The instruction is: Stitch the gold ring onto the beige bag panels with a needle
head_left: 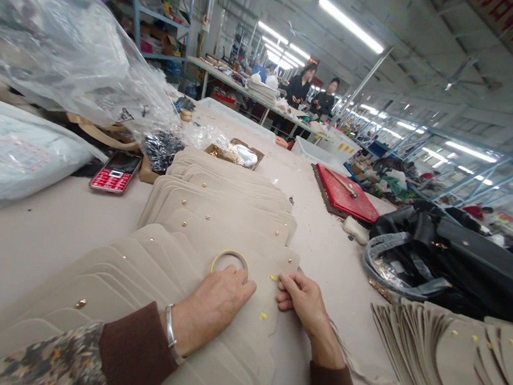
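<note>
Overlapping beige leather-like panels (235, 215) with small gold studs fan across the table in front of me. My left hand (216, 305) rests over them, fingers curled round a roll of yellow tape (232, 253), whose ring sticks out beyond the knuckles. To its right, my right hand (300, 296) pinches at the edge of a panel, thumb and forefinger beside a small yellow tape piece (273, 278). Whether its fingertips grip the tape or the panel edge is too small to tell. Another yellow piece (263, 317) sticks to the panel just below.
A fanned stack of beige panels (458, 370) lies at the right, below a black bag (457, 258). A hammer (349, 188) lies on a red board (346, 193). At left are a phone (116, 172) and plastic bags (68, 53). Two people stand at a far table.
</note>
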`<state>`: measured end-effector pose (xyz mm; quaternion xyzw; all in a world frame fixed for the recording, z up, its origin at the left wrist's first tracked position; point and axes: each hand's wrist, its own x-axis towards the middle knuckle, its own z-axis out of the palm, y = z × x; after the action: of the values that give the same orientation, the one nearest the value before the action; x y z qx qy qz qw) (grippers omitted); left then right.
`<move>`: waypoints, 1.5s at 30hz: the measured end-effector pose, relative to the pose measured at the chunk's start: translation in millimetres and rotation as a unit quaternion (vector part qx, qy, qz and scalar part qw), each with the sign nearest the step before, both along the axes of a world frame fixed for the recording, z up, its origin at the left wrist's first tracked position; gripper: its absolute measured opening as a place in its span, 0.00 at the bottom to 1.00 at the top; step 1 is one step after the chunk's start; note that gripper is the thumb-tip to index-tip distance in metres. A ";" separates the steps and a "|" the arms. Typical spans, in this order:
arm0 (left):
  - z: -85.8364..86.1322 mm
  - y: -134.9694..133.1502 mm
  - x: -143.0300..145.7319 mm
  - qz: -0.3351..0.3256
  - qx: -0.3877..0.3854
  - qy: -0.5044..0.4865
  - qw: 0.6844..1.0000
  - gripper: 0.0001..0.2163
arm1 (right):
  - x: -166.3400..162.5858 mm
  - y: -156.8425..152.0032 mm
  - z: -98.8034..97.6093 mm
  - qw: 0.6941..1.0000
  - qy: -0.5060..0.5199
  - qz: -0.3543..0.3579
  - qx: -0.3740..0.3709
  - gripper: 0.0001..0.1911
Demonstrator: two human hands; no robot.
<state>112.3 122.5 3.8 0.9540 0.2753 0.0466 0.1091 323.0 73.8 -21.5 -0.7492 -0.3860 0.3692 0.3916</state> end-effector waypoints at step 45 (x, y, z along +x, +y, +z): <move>0.1 2.9 -3.8 0.006 0.009 0.002 1.000 0.11 | -30.7 3.2 -1.5 0.922 -0.382 0.039 0.053 0.11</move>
<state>108.5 125.4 3.9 0.9534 0.2805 0.0479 0.1002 292.2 77.0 -23.0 -0.7956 -0.5545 0.0489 0.2391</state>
